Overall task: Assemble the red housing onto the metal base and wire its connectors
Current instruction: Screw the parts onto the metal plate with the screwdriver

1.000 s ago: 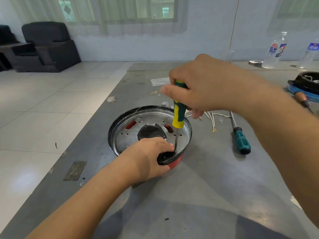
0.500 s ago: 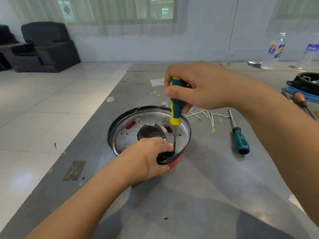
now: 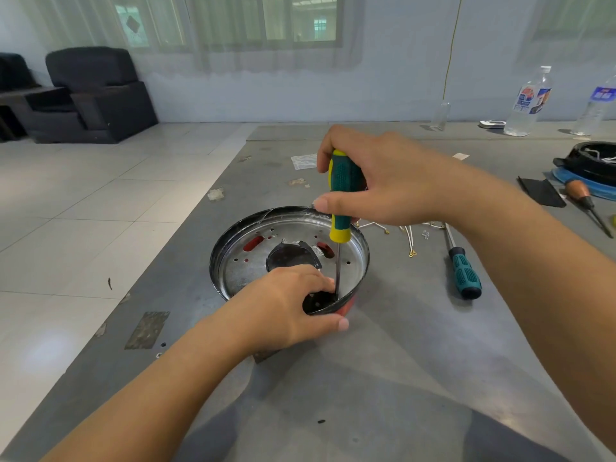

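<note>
My right hand (image 3: 386, 181) grips screwdriver (image 3: 341, 195); left hand (image 3: 286, 305) clamps metal base (image 3: 233, 261) rim. Tip may slip, stabbing fingers (image 3: 320, 278) beside it.

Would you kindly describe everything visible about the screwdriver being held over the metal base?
The screwdriver has a teal, textured handle with yellow trim at top and collar, apparently rubbery plastic, and a thin steel shaft. It stands nearly upright, its tip down inside the near rim of the metal base, beside a dark opening. The right hand wraps the handle; the left hand grips the rim, fingers close to the shaft. Whether the tip engages a screw cannot be seen.
</note>
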Available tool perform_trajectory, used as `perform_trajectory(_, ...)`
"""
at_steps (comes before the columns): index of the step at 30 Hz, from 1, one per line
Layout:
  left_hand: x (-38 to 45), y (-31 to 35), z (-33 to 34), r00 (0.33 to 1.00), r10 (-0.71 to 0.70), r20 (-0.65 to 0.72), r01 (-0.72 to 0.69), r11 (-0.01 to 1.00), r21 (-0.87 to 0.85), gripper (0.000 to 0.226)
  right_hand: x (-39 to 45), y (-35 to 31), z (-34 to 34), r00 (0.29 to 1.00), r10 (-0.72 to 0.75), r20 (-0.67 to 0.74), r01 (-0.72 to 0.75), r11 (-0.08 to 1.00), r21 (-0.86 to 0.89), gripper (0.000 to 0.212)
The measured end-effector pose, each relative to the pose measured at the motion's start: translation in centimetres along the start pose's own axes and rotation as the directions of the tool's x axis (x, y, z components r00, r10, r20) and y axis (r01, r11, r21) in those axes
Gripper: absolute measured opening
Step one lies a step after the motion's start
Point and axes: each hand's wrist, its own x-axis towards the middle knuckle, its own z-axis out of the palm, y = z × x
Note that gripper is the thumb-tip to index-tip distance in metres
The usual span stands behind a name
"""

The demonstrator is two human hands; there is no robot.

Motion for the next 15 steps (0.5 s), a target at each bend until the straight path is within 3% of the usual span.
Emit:
perform_trajectory(4, 0.1, 0.4, -1.3, 0.990, -0.103, 0.099, 0.125, 0.961, -0.248, 0.055, 0.6, 0.7, -1.6, 0.992, 0.044, -0.120, -0.017, 0.976, 0.219, 0.026)
perform_trajectory(7, 0.6, 0.3, -2.1, 0.984, -0.130, 0.123, 0.161, 0.944, -0.287, 0.055, 0.7, 2.1, -2.6, 0.974, 0.091, -0.207, -0.008, 0.929, 0.371, 0.030)
perform_trajectory(11, 1.7, 0.3, -1.8, 0.975, -0.193, -0.115, 0.166, 0.963, -0.211, 0.035, -0.4, 5.1, -1.7, 0.951, 0.213, -0.224, -0.040, 0.803, 0.595, 0.036)
perform_trajectory(13, 2.1, 0.0, -1.3, 0.955, -0.238, -0.180, 0.183, 0.944, -0.276, 0.037, -1.4, 6.8, -0.9, 0.934, 0.300, -0.194, -0.078, 0.700, 0.710, 0.045)
perform_trajectory(15, 2.2, -0.4, -1.1, 0.937, -0.275, -0.217, 0.191, 0.920, -0.342, 0.037, -2.7, 8.4, -0.1, 0.922, 0.354, -0.155, -0.137, 0.674, 0.726, 0.056)
